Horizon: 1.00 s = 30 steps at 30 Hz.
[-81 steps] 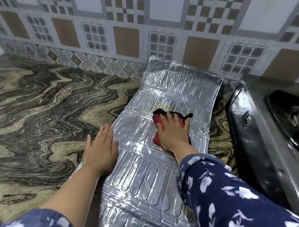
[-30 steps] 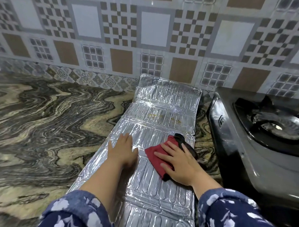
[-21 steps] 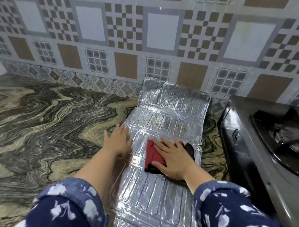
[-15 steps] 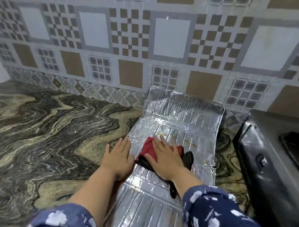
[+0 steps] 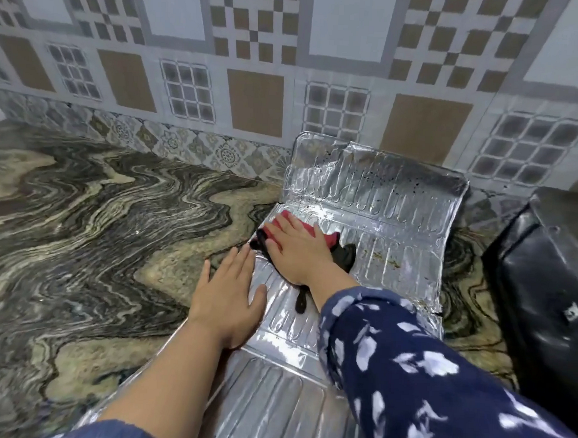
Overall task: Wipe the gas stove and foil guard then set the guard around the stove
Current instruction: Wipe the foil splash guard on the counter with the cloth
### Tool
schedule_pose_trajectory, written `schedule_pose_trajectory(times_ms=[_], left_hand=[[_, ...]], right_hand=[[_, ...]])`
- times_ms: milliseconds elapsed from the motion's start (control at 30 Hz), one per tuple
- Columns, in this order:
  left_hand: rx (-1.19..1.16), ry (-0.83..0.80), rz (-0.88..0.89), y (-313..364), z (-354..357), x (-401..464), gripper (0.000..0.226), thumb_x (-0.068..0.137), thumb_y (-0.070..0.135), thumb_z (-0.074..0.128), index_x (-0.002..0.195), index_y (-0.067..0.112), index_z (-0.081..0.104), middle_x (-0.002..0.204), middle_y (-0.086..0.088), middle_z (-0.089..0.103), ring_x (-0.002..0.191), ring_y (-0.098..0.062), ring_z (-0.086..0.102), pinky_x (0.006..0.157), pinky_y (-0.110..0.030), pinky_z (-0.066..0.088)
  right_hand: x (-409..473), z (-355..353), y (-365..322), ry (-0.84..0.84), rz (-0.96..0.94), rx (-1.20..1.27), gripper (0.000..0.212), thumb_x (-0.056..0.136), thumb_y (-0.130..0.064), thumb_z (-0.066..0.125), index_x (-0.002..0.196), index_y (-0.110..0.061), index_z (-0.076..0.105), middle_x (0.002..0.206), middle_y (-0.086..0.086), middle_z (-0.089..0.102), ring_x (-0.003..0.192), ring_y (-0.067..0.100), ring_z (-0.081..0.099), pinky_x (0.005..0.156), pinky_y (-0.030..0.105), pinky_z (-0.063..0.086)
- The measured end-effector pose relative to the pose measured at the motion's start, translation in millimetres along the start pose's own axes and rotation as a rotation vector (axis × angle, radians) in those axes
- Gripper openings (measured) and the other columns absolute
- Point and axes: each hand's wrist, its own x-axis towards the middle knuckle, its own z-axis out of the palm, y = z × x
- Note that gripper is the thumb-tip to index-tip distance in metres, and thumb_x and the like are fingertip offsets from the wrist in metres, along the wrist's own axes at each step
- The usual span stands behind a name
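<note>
A person in navy floral sleeves (image 5: 406, 373) worked over a foil guard (image 5: 306, 401) laid flat along a marbled desk (image 5: 98, 227). The left hand (image 5: 228, 292) lay flat with fingers spread, gripping nothing, across the guard's left edge to pin it down. Just beyond, the right hand (image 5: 296, 249) pressed palm-down on a red and black cloth (image 5: 339, 251), fingers extended rather than clenched. To the right of the cloth, brownish specks marked the foil. The guard's far panel (image 5: 375, 186) stood tilted up against the tiled wall (image 5: 253, 85), dotted with dark spots. The thin embossed sheet looked light and easily creased, best lifted by its folded edges with both hands. The black gas stove (image 5: 549, 296) sat at right, just beside the guard. No containers were visible.
</note>
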Motion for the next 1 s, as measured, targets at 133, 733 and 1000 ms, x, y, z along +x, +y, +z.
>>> schedule_pose_trajectory(times_ms=[133, 733, 1000], left_hand=[[0.024, 0.000, -0.006, -1, 1, 1, 0.090, 0.070, 0.060, -0.008, 0.152, 0.023, -0.001, 0.160, 0.011, -0.007, 0.147, -0.005, -0.007, 0.119, -0.043, -0.003], [0.045, -0.027, 0.027, -4, -2, -1, 0.086, 0.076, 0.061, -0.004, 0.152, 0.021, 0.001, 0.160, 0.010, -0.006, 0.147, -0.008, -0.003, 0.119, -0.044, -0.001], [0.064, -0.048, 0.011, -1, -4, -15, 0.080, 0.082, 0.054, 0.003, 0.152, 0.016, 0.002, 0.160, 0.004, -0.006, 0.148, -0.011, -0.006, 0.119, -0.042, -0.001]], right_hand=[[2, 2, 13, 0.021, 0.186, -0.019, 0.058, 0.099, -0.047, 0.013, 0.153, -0.027, 0.007, 0.162, -0.003, -0.002, 0.149, 0.018, -0.007, 0.117, 0.056, -0.005], [-105, -14, 93, 0.061, 0.681, -0.053, 0.062, 0.097, -0.048, 0.013, 0.153, -0.025, 0.001, 0.162, 0.002, -0.005, 0.149, 0.024, -0.007, 0.116, 0.056, 0.001], [-141, -13, 73, 0.049, 0.727, -0.091, 0.058, 0.099, -0.044, 0.013, 0.153, -0.024, 0.005, 0.162, 0.004, 0.001, 0.148, 0.027, 0.001, 0.114, 0.052, 0.009]])
